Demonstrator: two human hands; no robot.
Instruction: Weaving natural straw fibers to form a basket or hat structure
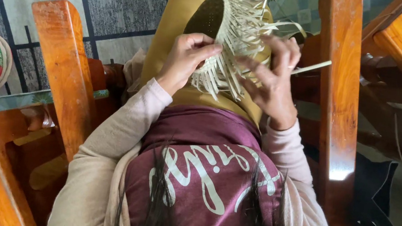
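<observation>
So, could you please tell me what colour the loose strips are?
The loose strips are pale straw-cream, seen best in the head view.

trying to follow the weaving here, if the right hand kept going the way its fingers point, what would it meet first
The right hand points leftward into the pale straw strips of the half-woven piece on the lap, which its fingers already touch. Just beyond them are the left hand's fingertips, though depth is hard to judge.

wooden chair arms [63, 65] flank lap closely, loose straw strips [227, 77] overhang lap
</observation>
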